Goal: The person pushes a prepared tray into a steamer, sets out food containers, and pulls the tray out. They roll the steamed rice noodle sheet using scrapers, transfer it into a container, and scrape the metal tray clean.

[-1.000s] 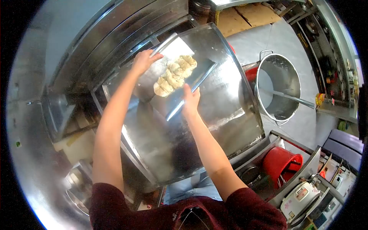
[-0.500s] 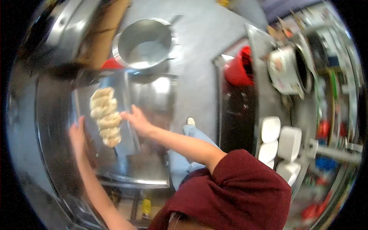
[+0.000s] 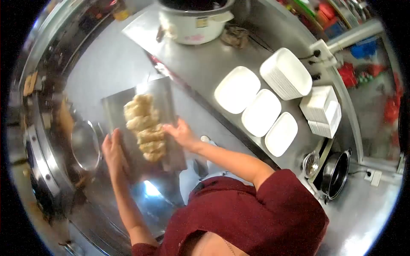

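Note:
I hold a flat, shiny metal tray (image 3: 115,106) in front of me with both hands. Along its middle lies a row of pale, lumpy pieces that look like dumplings (image 3: 145,123), bunched close together. My left hand (image 3: 113,155) grips the tray's left edge, fingers pointing up along it. On the opposite side my right hand (image 3: 184,134) is closed on the right edge, its thumb lying over the tray beside the dumplings. The fingers under the tray are hidden.
On the steel counter to my right lie several white plates (image 3: 237,90), with a plate stack (image 3: 285,72) behind them. A large white cooker (image 3: 194,27) stands at the counter's far end. A dark pot (image 3: 335,175) is at the right, and a round metal pot (image 3: 85,145) at the left.
The tray with the dumplings has left the steel worktop and is lifted in both hands. My view has turned right, bringing the plates nearer and the round pot to the left.

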The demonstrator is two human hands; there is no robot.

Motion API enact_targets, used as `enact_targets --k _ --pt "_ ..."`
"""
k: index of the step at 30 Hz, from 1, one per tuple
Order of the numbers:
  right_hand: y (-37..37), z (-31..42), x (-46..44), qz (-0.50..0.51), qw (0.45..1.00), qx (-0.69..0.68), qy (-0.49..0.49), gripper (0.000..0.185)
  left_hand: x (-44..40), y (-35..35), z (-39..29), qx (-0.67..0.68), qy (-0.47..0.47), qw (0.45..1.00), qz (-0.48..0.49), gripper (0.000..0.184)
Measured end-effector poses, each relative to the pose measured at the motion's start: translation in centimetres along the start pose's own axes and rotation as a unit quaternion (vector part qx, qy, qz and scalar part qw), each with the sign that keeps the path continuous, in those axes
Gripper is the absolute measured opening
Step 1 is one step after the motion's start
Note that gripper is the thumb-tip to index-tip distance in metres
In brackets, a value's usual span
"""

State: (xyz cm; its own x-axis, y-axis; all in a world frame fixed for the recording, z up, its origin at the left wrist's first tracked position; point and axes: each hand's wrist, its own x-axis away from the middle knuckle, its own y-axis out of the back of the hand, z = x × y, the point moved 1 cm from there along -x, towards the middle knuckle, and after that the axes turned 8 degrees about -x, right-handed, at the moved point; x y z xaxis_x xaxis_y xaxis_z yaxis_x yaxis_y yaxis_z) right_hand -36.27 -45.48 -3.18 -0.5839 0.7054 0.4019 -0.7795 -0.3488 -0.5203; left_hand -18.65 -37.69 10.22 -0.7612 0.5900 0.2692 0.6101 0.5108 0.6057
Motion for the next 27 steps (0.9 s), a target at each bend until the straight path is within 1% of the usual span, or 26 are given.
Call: enact_targets --k 1,3,5,7,9,11,12,13,14,15,18,19,20,23,24,27 --pt "3.1 0.1 -1.1 -0.067 0.996 0.064 -0.017 0.034 -1.7 -3.3 -1.6 -0.001 0.012 0.999 0.044 0.026" --pt "5.4 6.0 1.0 -0.130 0.991 0.022 0.010 0.034 -4.3 -9.7 -1.4 0.040 -0.040 0.995 0.077 0.028" --pt "10.6 4.6 0.8 -0.226 0.973 -0.028 0.044 0.030 -6.5 -15.8 -1.6 0.044 -0.090 0.979 0.176 0.030" --pt "14.5 3.7 1.1 -0.253 0.959 -0.088 0.090 0.022 -8.9 -21.6 -0.1 -0.001 -0.139 0.956 0.259 0.033" --pt "17.4 5.0 1.3 -0.305 0.935 -0.069 0.169 0.019 -8.5 -26.5 -2.9 -0.066 -0.135 0.940 0.307 0.038" --pt "19.8 5.4 1.3 -0.325 0.925 -0.118 0.158 0.019 -7.9 -29.7 -5.0 -0.106 -0.135 0.925 0.339 0.038" --pt "21.4 4.8 0.9 -0.322 0.925 -0.126 0.156 0.021 -9.8 -32.9 -2.6 -0.102 -0.163 0.926 0.324 0.042" --pt "22.5 4.7 0.5 -0.335 0.921 -0.115 0.165 0.021 -9.9 -34.2 -3.1 -0.132 -0.186 0.922 0.314 0.047" --pt "21.2 3.9 0.3 -0.342 0.917 -0.097 0.180 0.021 -10.4 -32.7 -2.8 -0.147 -0.204 0.915 0.314 0.050" --pt "21.7 3.6 -0.1 -0.353 0.913 -0.086 0.186 0.022 -10.4 -33.2 -3.3 -0.171 -0.215 0.907 0.318 0.054" --pt "22.3 2.0 -1.0 -0.377 0.905 -0.099 0.169 0.024 -11.3 -34.7 -2.1 -0.194 -0.259 0.897 0.301 0.058" --pt "22.4 1.6 -1.2 -0.386 0.902 -0.101 0.163 0.024 -11.5 -35.0 -1.8 -0.203 -0.263 0.895 0.298 0.059" --pt "22.6 1.2 -1.3 -0.399 0.903 -0.069 0.143 0.025 -11.6 -35.3 -1.5 -0.211 -0.267 0.892 0.296 0.059" --pt "21.4 1.5 -0.5 -0.402 0.899 -0.067 0.161 0.024 -12.1 -35.4 -0.6 -0.229 -0.271 0.889 0.289 0.058" --pt "20.7 2.6 -0.4 -0.415 0.898 -0.022 0.141 0.023 -12.1 -35.3 -0.6 -0.234 -0.271 0.888 0.287 0.058" --pt "20.4 2.9 -0.2 -0.460 0.873 -0.008 0.165 0.022 -12.1 -35.2 -0.9 -0.256 -0.286 0.882 0.275 0.059"
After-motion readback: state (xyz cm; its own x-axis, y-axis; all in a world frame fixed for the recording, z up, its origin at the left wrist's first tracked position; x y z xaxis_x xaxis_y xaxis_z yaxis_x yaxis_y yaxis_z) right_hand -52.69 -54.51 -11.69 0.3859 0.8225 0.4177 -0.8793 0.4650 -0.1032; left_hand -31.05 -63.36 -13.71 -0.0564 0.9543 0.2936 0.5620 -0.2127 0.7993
